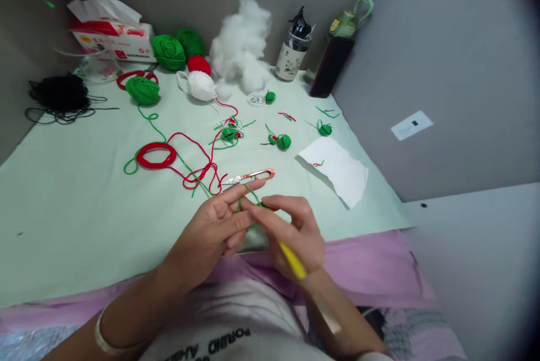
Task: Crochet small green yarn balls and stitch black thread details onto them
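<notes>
My left hand [211, 223] holds green yarn [239, 204] with its thumb and fingers pinched, its index finger stretched out and the strand running over it. My right hand [295, 229] is closed around a crochet hook with a yellow handle [293, 260]. Its fingertips meet the left thumb at a small bit of green crochet work [264, 204], mostly hidden by the fingers. Just beyond the fingers lies a pair of orange-handled thread snips [264, 173]. The green strand leads back to a green yarn ball [143, 91].
A red yarn coil [156, 156] lies left with tangled strands. Small green crocheted balls [284, 142] and white paper [337, 170] are to the right. Along the back stand a tissue pack [139, 43], white stuffing [242, 46], a pen cup [291, 57] and a dark phone-like slab [332, 66].
</notes>
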Demonstrator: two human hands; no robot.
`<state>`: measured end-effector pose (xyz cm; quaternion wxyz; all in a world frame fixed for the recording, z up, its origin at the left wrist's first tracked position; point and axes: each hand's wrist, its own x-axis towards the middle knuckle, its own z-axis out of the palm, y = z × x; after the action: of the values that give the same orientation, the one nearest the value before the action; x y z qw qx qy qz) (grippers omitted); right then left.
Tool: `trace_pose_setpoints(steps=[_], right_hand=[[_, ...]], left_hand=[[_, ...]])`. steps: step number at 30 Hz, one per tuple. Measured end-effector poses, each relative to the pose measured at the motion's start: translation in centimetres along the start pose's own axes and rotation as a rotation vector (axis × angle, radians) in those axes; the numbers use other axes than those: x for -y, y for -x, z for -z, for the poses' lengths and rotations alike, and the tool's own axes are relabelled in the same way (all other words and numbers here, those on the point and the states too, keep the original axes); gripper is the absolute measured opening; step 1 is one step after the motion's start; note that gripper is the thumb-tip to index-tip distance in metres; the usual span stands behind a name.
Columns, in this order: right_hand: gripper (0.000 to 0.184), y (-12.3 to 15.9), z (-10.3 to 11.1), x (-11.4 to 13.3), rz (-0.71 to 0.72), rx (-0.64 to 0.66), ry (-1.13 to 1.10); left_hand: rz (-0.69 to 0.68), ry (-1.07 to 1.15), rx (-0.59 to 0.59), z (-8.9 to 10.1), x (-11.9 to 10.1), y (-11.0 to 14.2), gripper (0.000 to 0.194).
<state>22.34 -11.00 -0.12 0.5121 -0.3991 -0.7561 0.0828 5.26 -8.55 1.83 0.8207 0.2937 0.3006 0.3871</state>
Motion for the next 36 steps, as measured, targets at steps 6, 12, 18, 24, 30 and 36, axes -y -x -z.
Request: trace_pose_setpoints(steps=[6, 12, 18, 24, 30, 36], right_hand=[[0.018, -1.9, 0.6, -0.2, -0.545, -0.254, -0.724], [0.016, -1.2, -0.4, 0.2, -0.521, -0.152, -0.813], [0.017, -0.7, -0.8, 0.2, -0.5, -0.152, -0.787], [0.017, -0.7, -0.7, 0.2, -0.506, -0.156, -0.811], [0.016, -0.7, -0.8, 0.1, -0.484, -0.163, -0.792], [0.016, -0.8, -1.1, 0.2, -0.439, -0.176, -0.744]], left_hand=[[0.052, 0.084, -0.005, 0.5, -0.7, -0.1, 0.026], [-0.049, -0.1, -0.047, 0.2, -0.1, 0.1, 0.029], [-0.142, -0.199, -0.103, 0.2, 0.4, 0.0, 0.029], [-0.157, -0.227, -0.113, 0.3, 0.3, 0.0, 0.032], [-0.157, -0.231, -0.168, 0.1, 0.1, 0.1, 0.022], [-0.15, -0.161, -0.178, -0.2, 0.1, -0.1, 0.028]])
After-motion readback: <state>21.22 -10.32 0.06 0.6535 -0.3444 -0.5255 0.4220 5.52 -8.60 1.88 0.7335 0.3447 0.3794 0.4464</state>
